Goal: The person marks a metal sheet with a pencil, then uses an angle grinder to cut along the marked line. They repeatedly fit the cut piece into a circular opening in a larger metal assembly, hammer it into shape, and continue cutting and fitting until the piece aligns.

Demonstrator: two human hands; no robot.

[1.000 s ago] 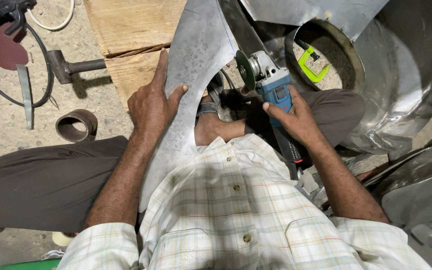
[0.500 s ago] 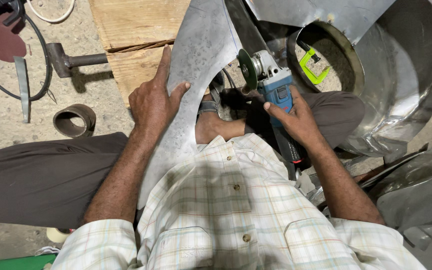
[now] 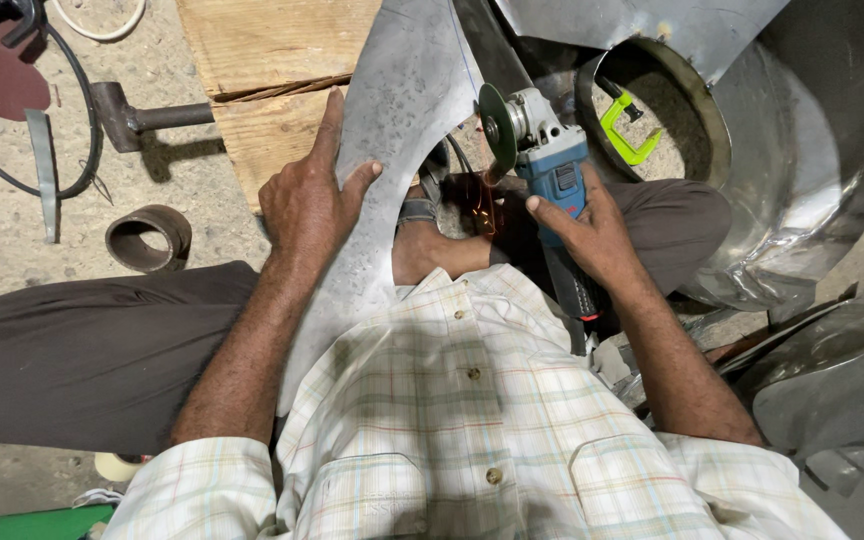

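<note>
Person seated on floor, metal sheet (image 3: 392,130) lying across lap w/ its far end over a wooden board (image 3: 272,60). Left hand (image 3: 307,200) pressed flat on sheet's left edge, fingers spread, thumb on top; not gripping. Right hand (image 3: 592,230) clamped round body of blue angle grinder (image 3: 547,170), disc (image 3: 495,127) upright at sheet's right edge, few sparks just below. Hands apart, 1 each side of sheet. Also seen: hammer (image 3: 137,115) and short pipe ring (image 3: 147,237) on concrete floor at left, green clamp (image 3: 627,130) inside round metal rim (image 3: 697,100) at right, large bent steel sheet (image 3: 812,170) beyond.
</note>
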